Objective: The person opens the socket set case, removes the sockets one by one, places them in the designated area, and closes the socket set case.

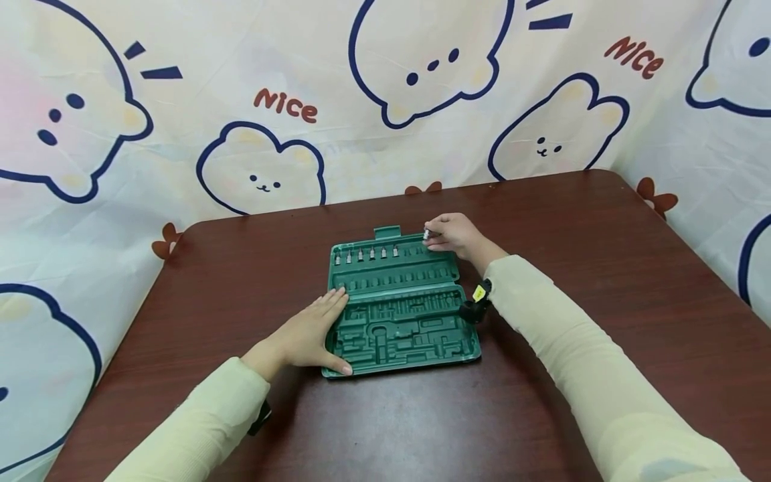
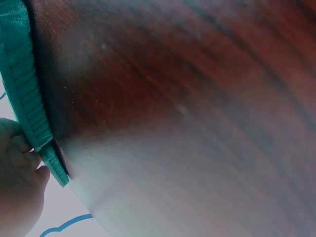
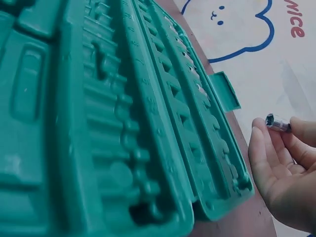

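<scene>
A green plastic tool case (image 1: 415, 333) lies unfolded on the table, its two halves full of moulded recesses. Along the left part of its far row stand several small metal sockets (image 1: 372, 253). My left hand (image 1: 304, 333) rests on the case's left edge with fingers extended, thumb at the near corner. In the left wrist view only part of that hand shows beside the case's ribbed side (image 2: 27, 74). Over the far right of the case, my right hand (image 1: 456, 234) pinches a silvery socket (image 3: 278, 123) between thumb and fingers, its hollow end visible in the right wrist view.
The case stands on a dark red-brown wooden table (image 1: 241, 268). A green latch tab (image 1: 387, 232) sticks out at the case's far edge. Behind the table hangs a white cloth (image 1: 361, 154) with cartoon animals. A black wrist camera (image 1: 476, 304) sits by the case's right edge.
</scene>
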